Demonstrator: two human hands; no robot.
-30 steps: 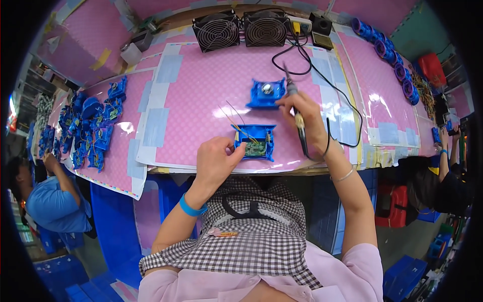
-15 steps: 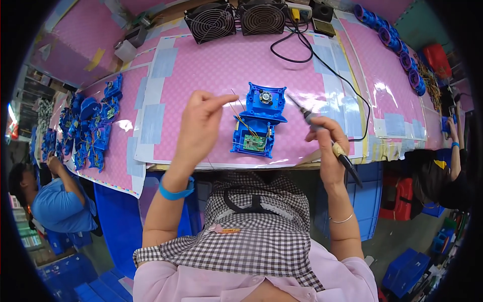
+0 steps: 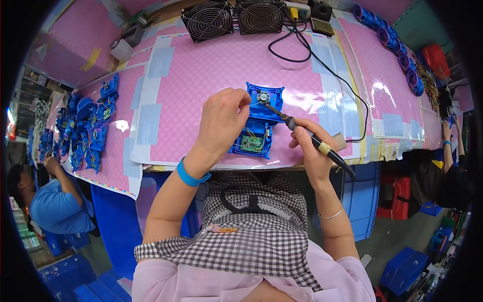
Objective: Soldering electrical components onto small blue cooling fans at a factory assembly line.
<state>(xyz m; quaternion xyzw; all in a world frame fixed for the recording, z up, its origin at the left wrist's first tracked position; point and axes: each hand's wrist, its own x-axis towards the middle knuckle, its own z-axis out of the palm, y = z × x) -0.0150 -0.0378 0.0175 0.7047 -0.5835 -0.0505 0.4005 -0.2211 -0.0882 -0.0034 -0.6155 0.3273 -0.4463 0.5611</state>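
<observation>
Two blue plastic housing halves stand together on the pink work surface. The far half [image 3: 274,111] holds a small round speaker [image 3: 263,96]. In the near half [image 3: 267,133] sits a green circuit board [image 3: 251,143] with thin wires. My right hand [image 3: 314,146] grips a soldering iron [image 3: 290,123] like a pen, its tip at the speaker's near edge. Beside the far half, my left hand [image 3: 221,118] is closed in a pinch on a thin wire near the speaker. The fingers partly hide the wire and the housing's left side.
Two black fans [image 3: 207,21] stand at the back, with a looped black cord [image 3: 347,83] running to the right. Blue housings [image 3: 83,123] with boards are piled at left. Blue ring-shaped parts [image 3: 405,61] line the far right. Co-workers sit on both sides.
My left hand has moved right and toward the speaker with the wire. My right hand has moved left, bringing the soldering iron's tip from beside the housing onto the speaker's edge.
</observation>
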